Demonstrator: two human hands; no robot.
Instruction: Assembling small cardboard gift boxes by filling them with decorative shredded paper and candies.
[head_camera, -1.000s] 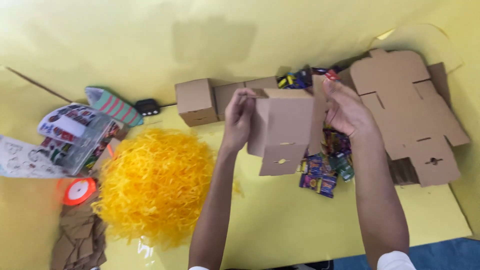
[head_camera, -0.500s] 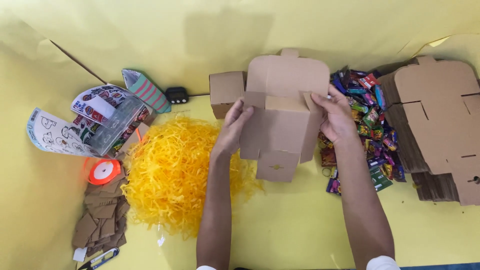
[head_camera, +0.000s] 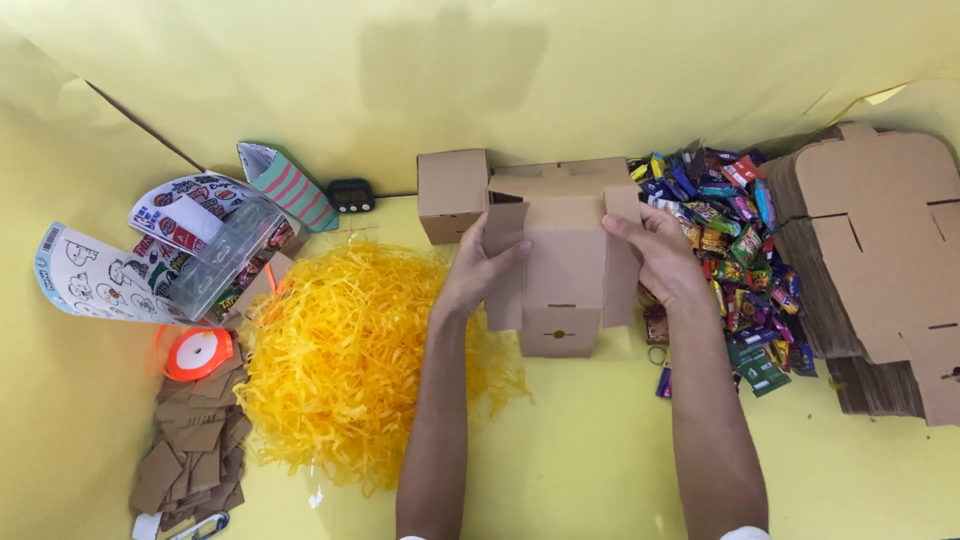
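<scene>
- Ribbon spool (head_camera: 200, 352): far left of the box.
- Yellow shred (head_camera: 350, 360): just left of box.
- Left hand (head_camera: 478, 272): fingers together, pinching box's left flap.
- Box (head_camera: 565, 265): half-folded, centre, held up.
- Right hand (head_camera: 655, 255): fingers curled, gripping box's right wall.
- Sweets (head_camera: 735, 250): just right of box.
- Flat blanks (head_camera: 880, 240): stacked far right.

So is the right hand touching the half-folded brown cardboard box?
Touching. The head view shows the right hand gripping the half-folded brown cardboard box, fingers wrapped over its right flap.
</scene>
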